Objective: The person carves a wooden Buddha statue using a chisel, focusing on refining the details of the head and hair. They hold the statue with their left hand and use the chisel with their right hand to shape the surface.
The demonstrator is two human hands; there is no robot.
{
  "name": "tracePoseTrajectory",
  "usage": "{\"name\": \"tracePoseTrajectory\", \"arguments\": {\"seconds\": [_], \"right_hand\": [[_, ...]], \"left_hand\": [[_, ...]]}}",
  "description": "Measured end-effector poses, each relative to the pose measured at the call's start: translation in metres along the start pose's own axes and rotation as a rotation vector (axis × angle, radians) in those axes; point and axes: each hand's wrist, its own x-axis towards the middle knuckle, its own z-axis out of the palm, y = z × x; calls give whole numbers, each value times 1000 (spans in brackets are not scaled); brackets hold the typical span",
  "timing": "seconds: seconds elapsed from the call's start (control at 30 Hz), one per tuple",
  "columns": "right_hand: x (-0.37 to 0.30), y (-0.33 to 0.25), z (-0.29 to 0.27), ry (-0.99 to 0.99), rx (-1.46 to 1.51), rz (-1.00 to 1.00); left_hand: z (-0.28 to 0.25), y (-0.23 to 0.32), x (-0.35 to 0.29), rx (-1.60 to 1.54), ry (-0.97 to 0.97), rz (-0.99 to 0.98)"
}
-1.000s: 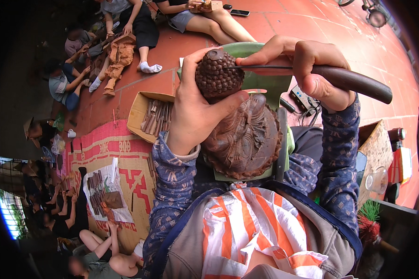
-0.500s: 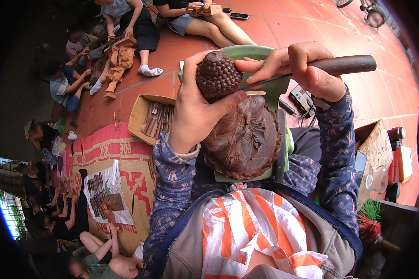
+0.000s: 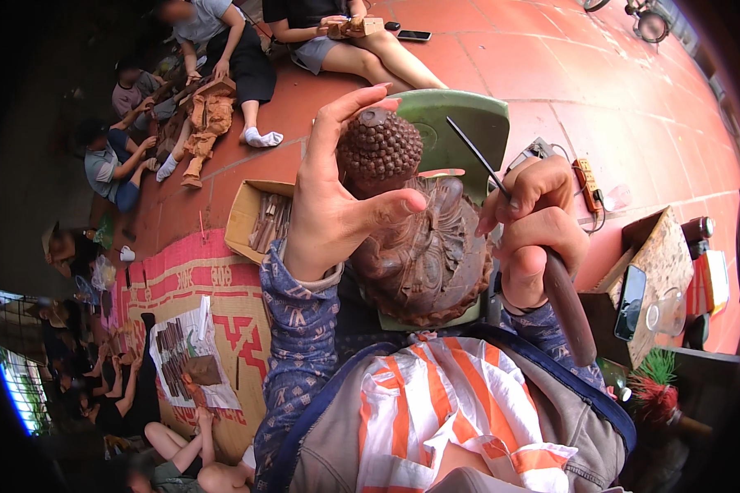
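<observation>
A dark wooden statue of a seated figure (image 3: 432,255), its head covered in knobbly curls, leans in front of me on a green plastic chair (image 3: 462,123). My left hand (image 3: 321,205) is at the left of the statue's head, fingers stretched past the top and thumb spread in front; whether the palm touches the wood is hidden. To the statue's right, my right hand (image 3: 538,218) grips a carving tool (image 3: 569,316) with a dark wooden handle. Its thin metal blade points up and left, apart from the wood.
Left of the statue sits an open box (image 3: 242,220) of wooden-handled tools. More tools lie on paper (image 3: 228,386) over a patterned mat (image 3: 181,275). A phone (image 3: 631,302) and plastic cup rest on a wooden box at right, near an orange power strip (image 3: 587,185). Several people work beyond.
My right hand has drawn the tool away from the statue's head, down and right, and the handle now points downward. My left fingers have spread, the thumb lifting off the head.
</observation>
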Motion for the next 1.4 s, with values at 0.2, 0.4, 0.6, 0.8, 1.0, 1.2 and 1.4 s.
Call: {"name": "tracePoseTrajectory", "arguments": {"seconds": [0.2, 0.4, 0.6, 0.8, 1.0, 1.2, 1.4], "right_hand": [[-8, -2, 5, -189, -42, 30], [-20, 22, 16, -274, -58, -151], [-20, 23, 19, -308, -175, -104], [-24, 26, 27, -252, -147, -119], [-27, 29, 33, -217, -139, -148], [-29, 32, 31, -190, -83, -157], [-29, 25, 38, -158, -108, -124]], "left_hand": [[3, -3, 6, -37, -5, -59], [3, -1, 5, -153, -23, -130], [5, -5, 3, -164, -19, -116], [5, -7, 3, -134, -19, -97], [6, -5, 3, -137, -14, -100], [6, -10, 3, -71, -17, -77], [7, -7, 2, -108, -22, -94]]}}
